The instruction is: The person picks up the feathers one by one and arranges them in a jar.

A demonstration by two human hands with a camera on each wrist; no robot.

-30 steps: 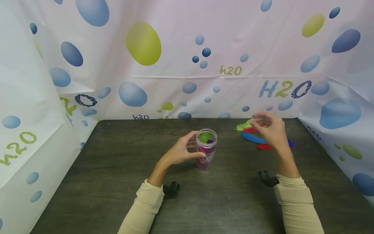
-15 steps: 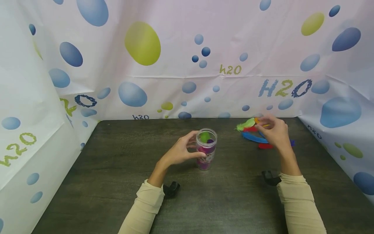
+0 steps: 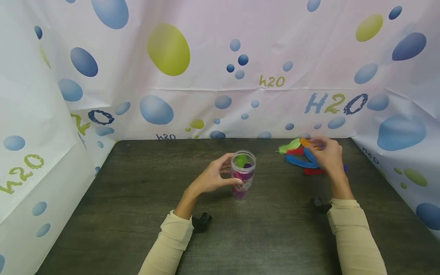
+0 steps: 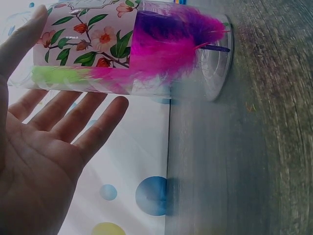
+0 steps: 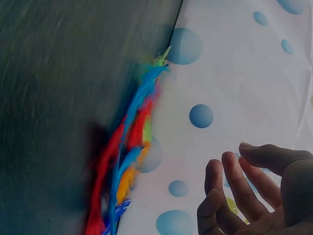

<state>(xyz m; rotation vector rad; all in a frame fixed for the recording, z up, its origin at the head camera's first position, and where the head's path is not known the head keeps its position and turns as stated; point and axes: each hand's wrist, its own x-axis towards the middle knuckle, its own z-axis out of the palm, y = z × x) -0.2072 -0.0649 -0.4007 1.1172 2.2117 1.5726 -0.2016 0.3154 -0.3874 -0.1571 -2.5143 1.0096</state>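
My left hand (image 3: 214, 177) steadies a clear plastic jar (image 3: 246, 187), thumb in front and fingers behind. The jar stands upright and uncapped on the dark table. In the left wrist view a floral label (image 4: 93, 39) wraps it, and pink and purple feathers (image 4: 164, 56) show through the wall. My right hand (image 3: 328, 154) hovers over a loose pile of feathers on the right. That pile has a green feather (image 3: 290, 145), an orange feather (image 3: 304, 142), a blue feather (image 3: 300, 162) and a red feather (image 3: 312, 172). In the right wrist view the loosely bent fingers (image 5: 237, 178) hold nothing.
A white sheet (image 3: 206, 34) printed with blue and green bubbles rises behind the table (image 3: 154, 164) and along both sides. The feathers lie close to the table's back edge. Black straps with mounts (image 3: 202, 222) sit at the wrists.
My right hand has shifted slightly right and lower over the feathers, uncovering more of the orange and blue ones. The left hand and the jar stay in place.
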